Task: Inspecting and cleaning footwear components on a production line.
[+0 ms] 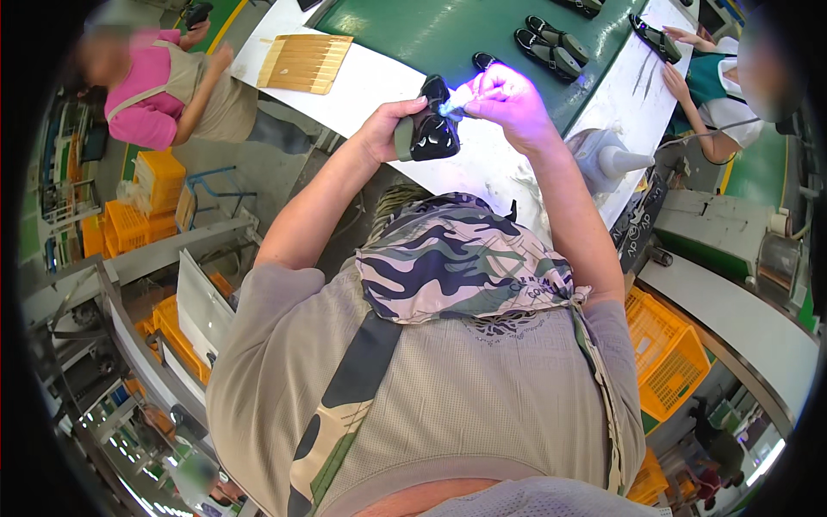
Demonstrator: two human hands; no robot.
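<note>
A shiny black shoe (437, 140) with an olive-green sole is held over the near edge of the white worktop (366, 86). My left hand (384, 129) is closed round it from the left, the thumb near its upper part. From the right, my right hand (510, 99) pinches a small whitish wad that looks like cloth (457, 101) against the shoe's upper. Bluish-violet light falls on the wad and the right fingers. Just beyond that hand, another black shoe (484, 60) is partly hidden.
Several black shoes, including one (551, 53), lie on a green conveyor belt (405, 34). A slatted tan board (306, 63) lies left; a translucent spouted bottle (599, 159) stands right. A person in pink (146, 95) is at left, and another handles a shoe at right. Orange crates (663, 353) flank me.
</note>
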